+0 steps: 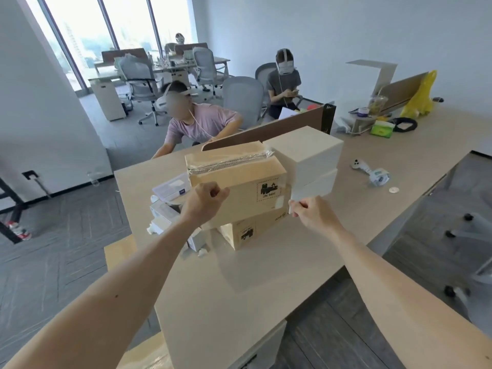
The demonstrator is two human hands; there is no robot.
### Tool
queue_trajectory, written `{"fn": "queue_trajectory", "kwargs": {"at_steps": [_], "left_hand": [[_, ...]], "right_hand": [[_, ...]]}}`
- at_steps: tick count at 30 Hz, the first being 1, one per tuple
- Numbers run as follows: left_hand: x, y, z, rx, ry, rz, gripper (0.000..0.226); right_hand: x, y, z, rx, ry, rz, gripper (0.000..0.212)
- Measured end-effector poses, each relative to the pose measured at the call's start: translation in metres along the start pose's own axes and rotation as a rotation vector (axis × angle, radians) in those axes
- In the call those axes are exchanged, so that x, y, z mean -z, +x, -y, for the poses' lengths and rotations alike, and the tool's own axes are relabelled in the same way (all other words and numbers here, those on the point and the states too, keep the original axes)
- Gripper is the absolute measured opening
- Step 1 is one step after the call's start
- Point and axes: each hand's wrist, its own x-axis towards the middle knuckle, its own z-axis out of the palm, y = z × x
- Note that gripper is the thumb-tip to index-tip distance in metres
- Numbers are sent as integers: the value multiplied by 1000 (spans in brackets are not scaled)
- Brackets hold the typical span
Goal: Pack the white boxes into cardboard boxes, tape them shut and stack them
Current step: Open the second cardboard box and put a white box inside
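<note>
Fingers (213,192) of left hand (203,202) curl at top carton's (239,182) front-left edge, grip unclear; right hand (312,213) pinches an unidentifiable white piece (292,206) at its front-right corner. Top carton sits on lower carton (247,231); two stacked white boxes (308,158) touch its right side.

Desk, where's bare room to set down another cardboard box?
The near desk in front of the stacked cardboard boxes is bare to its edge. Another bare stretch lies between the white boxes and the tape dispenser. Crowded: left of the stack, around the clear plastic case, and the far right corner by the yellow bag.
</note>
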Motion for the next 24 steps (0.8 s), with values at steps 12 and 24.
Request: {"fn": "queue_trajectory", "kwargs": {"at_steps": [12,24], "left_hand": [[-16,154,57,292,45,-174,39],[-31,188,86,681,30,-26,86]], "right_hand": [[3,201,-6,50,-79,81,27],[-35,301,-6,-138,13,303,76]]}}
